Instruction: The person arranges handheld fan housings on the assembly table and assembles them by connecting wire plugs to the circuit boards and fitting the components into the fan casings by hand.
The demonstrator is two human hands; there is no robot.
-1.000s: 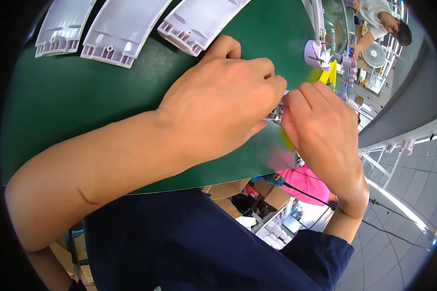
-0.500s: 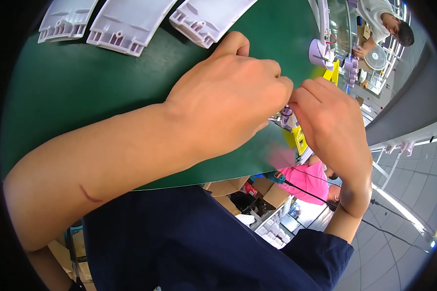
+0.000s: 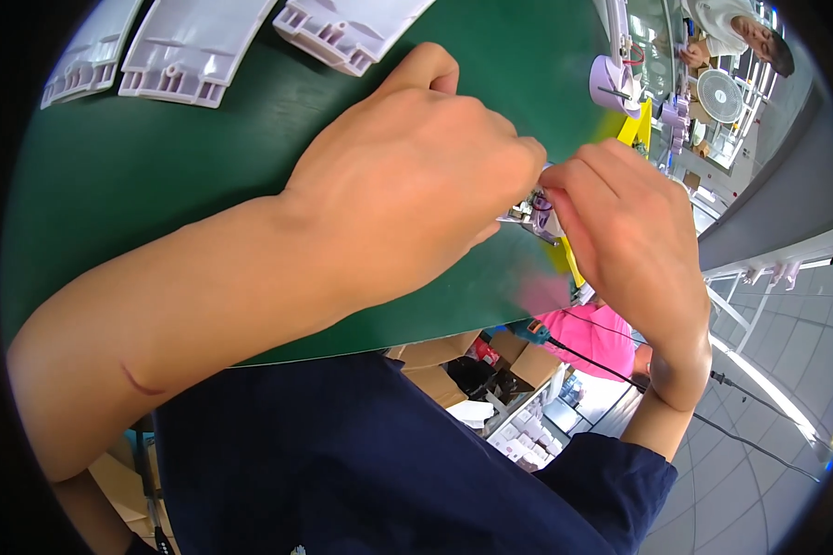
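My left hand (image 3: 416, 176) is closed in a fist-like grip above the green tabletop (image 3: 241, 148), its fingertips hidden underneath. Against its knuckles, my right hand (image 3: 625, 208) pinches with thumb and forefinger at nearly the same spot. Between and below the two hands shows a small pale purple plastic part (image 3: 539, 217) with dark reddish wire; most of it is covered, so I cannot tell which hand bears it. Beyond my left hand lie several curved white plastic panels, such as the middle panel (image 3: 190, 51), with ribbed ends toward me.
Yellow holders (image 3: 637, 125) and a round lilac housing (image 3: 611, 83) stand along the table's right side. A teal power tool (image 3: 530, 330) with a black cable hangs by the near edge, above cardboard boxes (image 3: 435, 379). Two co-workers are nearby, one in pink (image 3: 588, 338); a white fan (image 3: 720, 95) stands behind.
The white panels and my left hand have shifted slightly left in view. Both hands stay closed and pressed together; a bit more of the small part shows below them.
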